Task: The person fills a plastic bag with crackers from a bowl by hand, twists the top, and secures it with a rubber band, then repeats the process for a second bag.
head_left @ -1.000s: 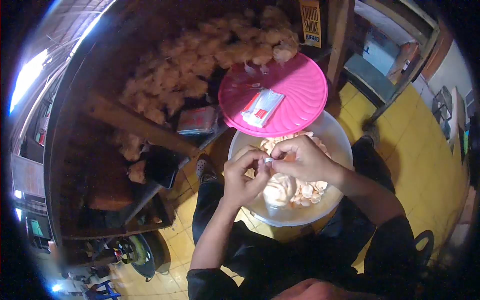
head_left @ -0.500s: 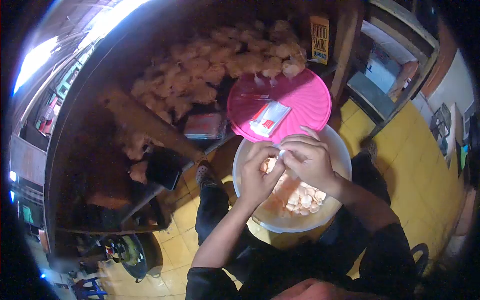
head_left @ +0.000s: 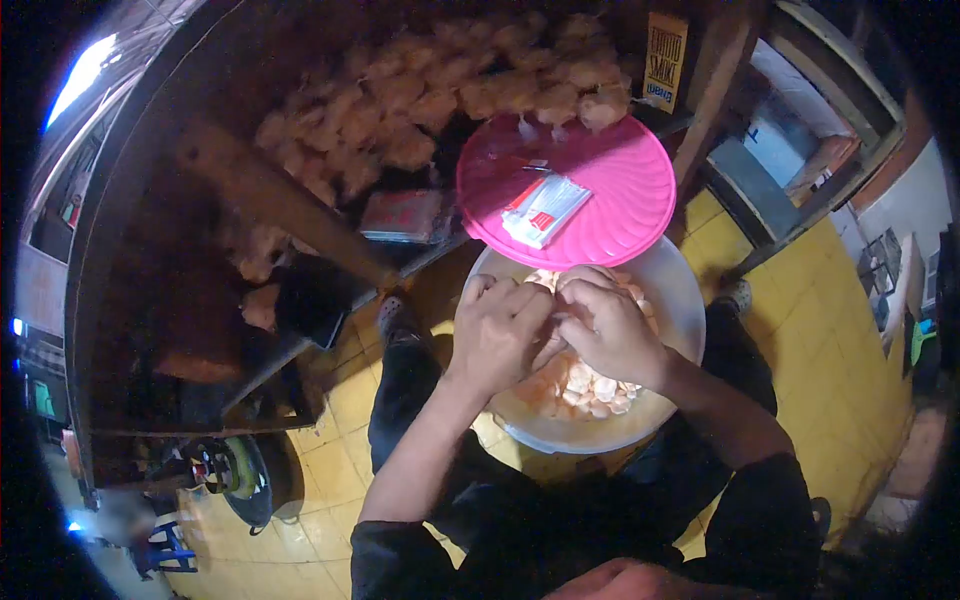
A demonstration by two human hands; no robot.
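My left hand (head_left: 500, 335) and my right hand (head_left: 612, 325) meet over a wide translucent tub (head_left: 685, 285). The fingers of both are curled and pressed together; whatever lies between them is hidden. Below them in the tub are many small, round, pale-orange food pieces (head_left: 598, 392). A pink ribbed lid (head_left: 635, 200) sits at the tub's far edge, just beyond my fingers. On it rests a white-and-red pack of clear plastic bags (head_left: 547, 210).
Many filled plastic bags (head_left: 400, 115) lie piled on a dark wooden surface. Nearby are a red-and-clear packet (head_left: 402, 215) and a yellow box (head_left: 664, 65). A wooden post (head_left: 290, 215) crosses the left. A black pan (head_left: 258, 490) stands on the yellow tiles (head_left: 800, 350).
My left hand has turned so its back faces up, and both hands are curled closer together. The small white bit seen at my fingertips is now hidden. The view has shifted slightly.
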